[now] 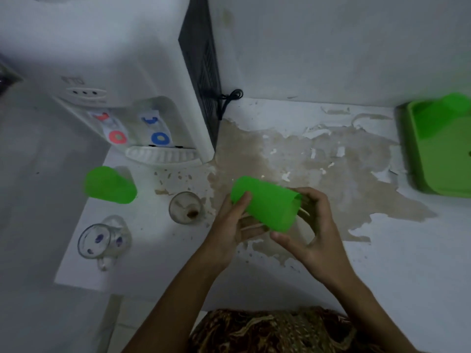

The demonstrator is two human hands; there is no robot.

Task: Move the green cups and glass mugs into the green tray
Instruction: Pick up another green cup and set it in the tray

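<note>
Both hands hold one green cup [267, 201] tilted on its side above the middle of the counter. My left hand [235, 225] grips its base end. My right hand [312, 229] wraps around its open end. A second green cup [109, 184] stands upside down at the left. A glass mug [184, 207] stands upright next to it, and another glass mug with purple marks [102, 239] sits nearer the left edge. The green tray [443, 159] lies at the far right with a green cup [453, 104] at its back corner.
A white water dispenser [132, 80] stands at the back left, with a black cord [229, 96] beside it. The counter [382, 263] has a peeled, brown patch in its middle. Patterned cloth [275, 332] shows at the bottom edge.
</note>
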